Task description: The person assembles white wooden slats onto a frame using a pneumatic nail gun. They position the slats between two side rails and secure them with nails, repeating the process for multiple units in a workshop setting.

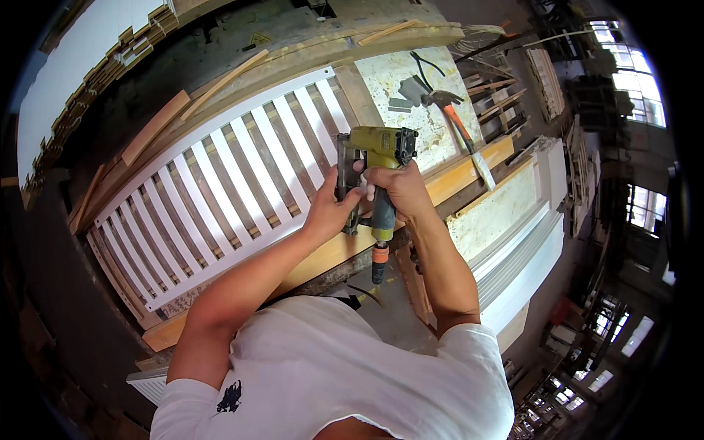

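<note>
Both hands hold a yellow-green and black pneumatic nail gun (378,139) over the right end of a white slatted panel (220,267). My right hand (400,188) is closed round its handle, above the orange hose fitting (380,254) at the lower end. My left hand (328,209) is closed on the gun's dark magazine side, the thumb toward the handle; some fingertips are hidden behind the tool. The panel lies flat on the wooden workbench, its slats running between two long rails.
Right of the panel, a pale board (381,70) bears a hammer (459,126) with an orange grip, black-handled pliers (421,72) and grey nail strips (413,91). White boards (519,273) are stacked at the right. Loose wood strips (155,127) lie along the far edge.
</note>
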Action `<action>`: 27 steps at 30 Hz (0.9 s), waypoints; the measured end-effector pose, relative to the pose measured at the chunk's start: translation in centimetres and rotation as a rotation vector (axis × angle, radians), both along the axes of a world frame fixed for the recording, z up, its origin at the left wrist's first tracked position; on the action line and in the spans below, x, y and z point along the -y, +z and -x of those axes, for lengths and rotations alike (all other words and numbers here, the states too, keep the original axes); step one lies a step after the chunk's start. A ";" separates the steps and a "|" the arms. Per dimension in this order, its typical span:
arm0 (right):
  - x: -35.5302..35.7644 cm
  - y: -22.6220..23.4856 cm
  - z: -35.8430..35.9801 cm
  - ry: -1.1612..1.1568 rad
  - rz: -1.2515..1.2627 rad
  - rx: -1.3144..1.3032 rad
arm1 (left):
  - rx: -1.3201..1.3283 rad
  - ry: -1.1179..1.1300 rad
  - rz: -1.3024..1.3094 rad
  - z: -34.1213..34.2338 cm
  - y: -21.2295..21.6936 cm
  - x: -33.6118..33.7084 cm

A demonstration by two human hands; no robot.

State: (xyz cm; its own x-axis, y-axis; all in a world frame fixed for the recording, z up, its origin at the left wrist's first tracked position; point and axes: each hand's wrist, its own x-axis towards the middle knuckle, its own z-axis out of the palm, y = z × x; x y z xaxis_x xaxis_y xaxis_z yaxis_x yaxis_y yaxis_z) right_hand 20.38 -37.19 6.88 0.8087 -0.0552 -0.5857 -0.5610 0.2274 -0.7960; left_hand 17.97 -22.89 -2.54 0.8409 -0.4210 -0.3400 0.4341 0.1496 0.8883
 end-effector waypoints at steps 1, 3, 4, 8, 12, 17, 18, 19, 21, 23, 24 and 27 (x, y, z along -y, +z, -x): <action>0.2 -0.1 -0.6 0.001 0.040 0.006 | -0.018 0.019 0.033 -0.4 -0.2 0.7; 0.5 0.3 -2.4 0.007 0.119 0.014 | 0.039 0.041 -0.021 -1.8 -0.6 1.9; -0.3 1.1 -3.7 -0.079 0.113 0.040 | 0.115 0.045 -0.109 -3.2 -0.5 2.3; 0.5 0.8 -8.9 0.221 0.332 0.004 | 0.138 0.087 -0.170 -8.0 -0.8 2.8; 0.6 -1.5 -12.9 0.246 0.357 0.018 | 0.207 0.130 -0.306 -11.6 -0.8 2.5; -1.1 -1.6 -14.5 0.213 0.323 -0.027 | 0.196 0.133 -0.433 -12.9 -1.9 2.2; -1.2 -1.6 -14.6 0.200 0.318 -0.026 | 0.199 0.145 -0.420 -12.9 -2.0 2.2; -1.2 -1.7 -14.7 0.232 0.331 -0.029 | 0.202 0.157 -0.407 -12.9 -2.1 2.2; -0.9 -1.9 -14.8 0.296 0.359 -0.034 | 0.210 0.178 -0.389 -12.8 -2.4 2.3; -1.0 -1.9 -14.9 0.295 0.364 -0.034 | 0.220 0.199 -0.380 -12.8 -2.7 2.4; -1.0 -1.9 -14.9 0.294 0.364 -0.033 | 0.223 0.201 -0.378 -12.8 -2.7 2.4; -1.1 -1.9 -14.9 0.299 0.380 -0.043 | 0.225 0.203 -0.378 -12.8 -2.8 2.4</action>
